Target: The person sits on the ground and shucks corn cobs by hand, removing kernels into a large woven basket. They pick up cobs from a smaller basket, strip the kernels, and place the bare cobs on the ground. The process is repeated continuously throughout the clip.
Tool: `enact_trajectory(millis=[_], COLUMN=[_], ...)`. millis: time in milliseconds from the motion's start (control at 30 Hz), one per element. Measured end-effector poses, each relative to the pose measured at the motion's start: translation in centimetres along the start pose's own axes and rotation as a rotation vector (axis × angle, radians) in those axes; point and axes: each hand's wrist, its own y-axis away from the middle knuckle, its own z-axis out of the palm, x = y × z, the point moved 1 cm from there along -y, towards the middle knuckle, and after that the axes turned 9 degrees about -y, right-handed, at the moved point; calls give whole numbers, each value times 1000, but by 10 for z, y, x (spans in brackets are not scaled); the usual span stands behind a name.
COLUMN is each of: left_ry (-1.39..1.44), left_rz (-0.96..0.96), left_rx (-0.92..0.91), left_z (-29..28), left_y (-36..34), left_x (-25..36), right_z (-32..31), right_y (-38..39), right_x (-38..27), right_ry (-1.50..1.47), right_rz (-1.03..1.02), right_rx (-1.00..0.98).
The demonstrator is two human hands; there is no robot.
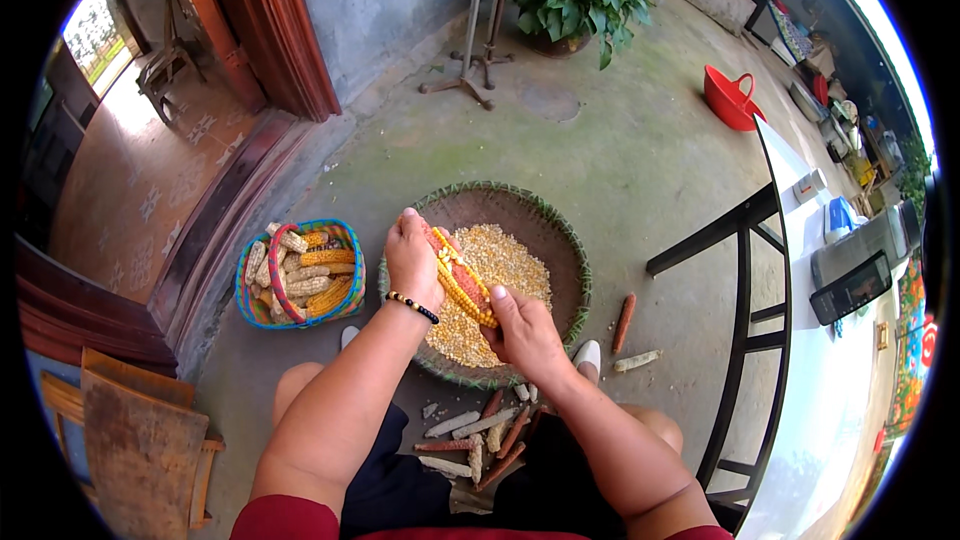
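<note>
One partly stripped ear of corn (462, 285), and from the head view (the only one we get) it's up in the air over the wide round basket (584, 270) with the green rim, loose kernels (510, 260) spread out underneath. Our left hand (413, 265) is curled closed around the upper end, though we can't tell what the fingers on the far side are doing. Our right hand (525, 328) has the lower end, also closed up, thumb along the near side and the fingers mostly out of sight behind.

As for handling, we'd guess it's light, and stiff enough that it won't flex. Looks dry to us. The yellow kernels are probably smooth and a bit slick, while the bare reddish strip of cob should be rougher and grippier. Nothing really fragile here, except that kernels likely pop loose under a hard thumb, so a grip on those rows could shift. We'd hold it near the two ends, with the palm against bare cob where possible. The stripped cobs (480, 427) on the floor between our legs look lighter again.
</note>
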Motion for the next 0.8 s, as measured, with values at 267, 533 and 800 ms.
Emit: enact_trajectory(millis=[267,533,800], left_ry=[118,56,63], left_rz=[-81,39,99], left_rx=[-76,-50,-51], left_z=[-4,-1,3], left_y=[-4,2,5], left_x=[7,9,7], right_z=[-2,4,1], right_y=[3,2,2], right_x=[-6,5,6], right_ry=[-706,-722,-652], right_rz=[113,136,152], right_rx=[-290,-227,-184])
